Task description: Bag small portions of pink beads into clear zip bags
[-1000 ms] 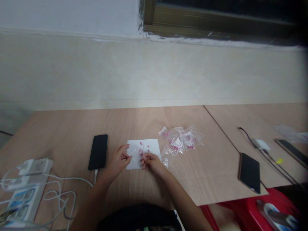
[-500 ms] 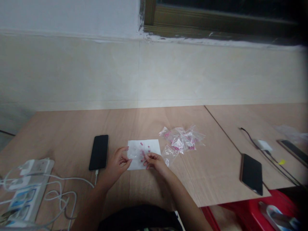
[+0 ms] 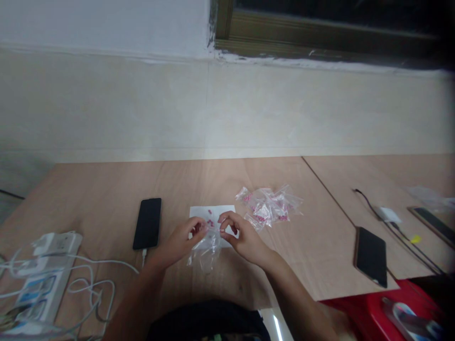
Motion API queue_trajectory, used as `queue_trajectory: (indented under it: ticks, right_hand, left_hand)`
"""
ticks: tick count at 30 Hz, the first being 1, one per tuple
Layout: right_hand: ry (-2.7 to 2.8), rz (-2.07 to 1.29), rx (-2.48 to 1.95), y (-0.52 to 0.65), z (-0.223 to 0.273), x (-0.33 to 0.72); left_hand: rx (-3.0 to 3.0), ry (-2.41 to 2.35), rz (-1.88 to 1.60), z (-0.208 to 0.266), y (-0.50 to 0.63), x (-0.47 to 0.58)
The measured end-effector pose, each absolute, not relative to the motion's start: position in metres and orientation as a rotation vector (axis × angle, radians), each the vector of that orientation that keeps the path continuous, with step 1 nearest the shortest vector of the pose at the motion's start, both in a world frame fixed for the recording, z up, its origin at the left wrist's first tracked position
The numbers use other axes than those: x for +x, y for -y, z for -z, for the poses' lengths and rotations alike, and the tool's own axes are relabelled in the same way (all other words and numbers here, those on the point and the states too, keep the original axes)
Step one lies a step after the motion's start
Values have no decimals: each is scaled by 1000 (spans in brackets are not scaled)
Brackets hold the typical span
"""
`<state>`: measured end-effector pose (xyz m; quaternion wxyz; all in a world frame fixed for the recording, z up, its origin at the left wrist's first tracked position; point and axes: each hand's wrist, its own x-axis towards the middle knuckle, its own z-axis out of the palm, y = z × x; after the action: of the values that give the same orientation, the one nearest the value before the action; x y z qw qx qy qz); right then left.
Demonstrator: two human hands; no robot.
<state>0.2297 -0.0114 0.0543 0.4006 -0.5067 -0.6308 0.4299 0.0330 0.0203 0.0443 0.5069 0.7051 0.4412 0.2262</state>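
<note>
Left hand point(image 3: 186, 237) pinching a blurry clear bag point(image 3: 210, 251), right hand point(image 3: 247, 239) with fingers point(image 3: 230, 218) nearly together, grip unclear, white paper point(image 3: 199, 211) partly hidden

Pretty dim, flat shot tbh. The wall point(image 3: 234, 104) is palest toward 12 o'clock and goes murky by 9. A soft black smear swallows the edge at 3. Plastic bags point(image 3: 265, 210) at 4 throw white glints, floor point(image 3: 277, 327) around 5 catches a bright streak, table point(image 3: 213, 285) at 6 is shadowed. Pink bits point(image 3: 210, 222) look mushy; power strip point(image 3: 46, 277) at 8 looks lens-stretched.
</note>
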Motion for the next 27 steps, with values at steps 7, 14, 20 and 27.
queue_trajectory:
  ticks: [7, 14, 20, 27]
  right_hand:
    - [1252, -1270, -1356, 14, -36, 223]
    - [1089, -1346, -1255, 18, -30, 220]
    - [1095, -1421, -1216, 20, -32, 214]
    - [1089, -1406, -1192, 20, -29, 201]
  left_hand:
    - [1484, -1062, -672, -39, -18, 44]
    - [1601, -994, -641, -44, -15, 37]
    - [1618, -1029, -674, -45, -16, 38]
    - [1580, -932, -512, -47, -10, 49]
